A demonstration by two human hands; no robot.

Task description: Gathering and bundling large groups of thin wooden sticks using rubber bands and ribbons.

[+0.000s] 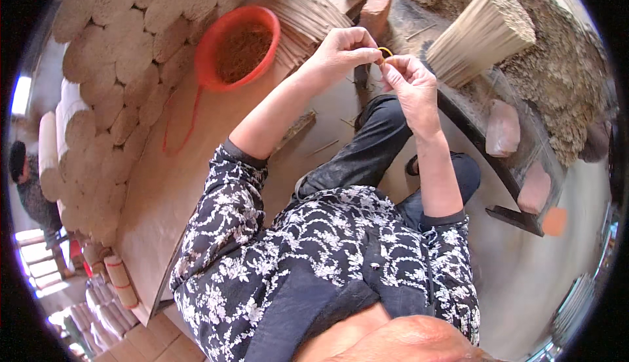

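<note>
Between my two hands, out in front of me, is a thin yellow rubber band (386,49), bent into a small loop. My left hand (346,53) pinches one side of it with thumb and fingertips. On the other side my right hand (414,88) grips it the same way, its fingertips close to the left ones. Just beyond my right hand a thick bundle of thin pale sticks (475,38) lies tilted on a low dark bench (452,100), its cut ends facing up and to the right.
A red basin (275,39) of brown powder stands left of my left hand, beside loose sticks (304,21). Stacked round bundles (124,54) rise at far left. Bricks (503,128) sit on the bench, with a heap of stick bundles (557,80) behind. Another person (33,191) is at far left.
</note>
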